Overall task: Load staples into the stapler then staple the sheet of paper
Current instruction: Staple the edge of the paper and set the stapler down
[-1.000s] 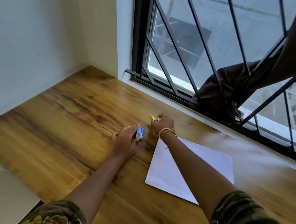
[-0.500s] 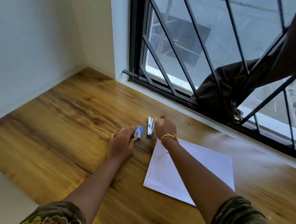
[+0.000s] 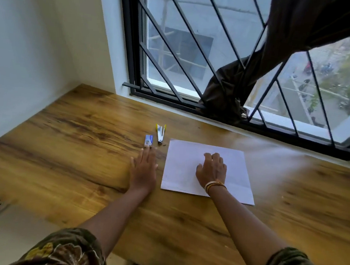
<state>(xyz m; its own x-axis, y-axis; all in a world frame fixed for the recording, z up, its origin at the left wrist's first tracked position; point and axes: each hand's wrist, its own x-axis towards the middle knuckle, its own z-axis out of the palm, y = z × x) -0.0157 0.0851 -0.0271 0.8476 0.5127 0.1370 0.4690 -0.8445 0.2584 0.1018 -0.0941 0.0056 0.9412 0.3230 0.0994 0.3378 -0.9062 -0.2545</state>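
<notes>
From the head view, the stapler (image 3: 160, 133) lies on the wooden counter (image 3: 71, 154), apparently swung open, with the small staple box (image 3: 148, 140) just beside it. The left hand (image 3: 143, 170) rests flat and empty near the box; the right hand (image 3: 212, 170) lies spread on the sheet of paper (image 3: 188, 165) (nothing gripped). Loading looks not yet done, and stapling remains.

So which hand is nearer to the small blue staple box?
Left. The left hand lies flat on the table, fingertips just below the staple box. The right hand rests on the paper, farther right.
</notes>
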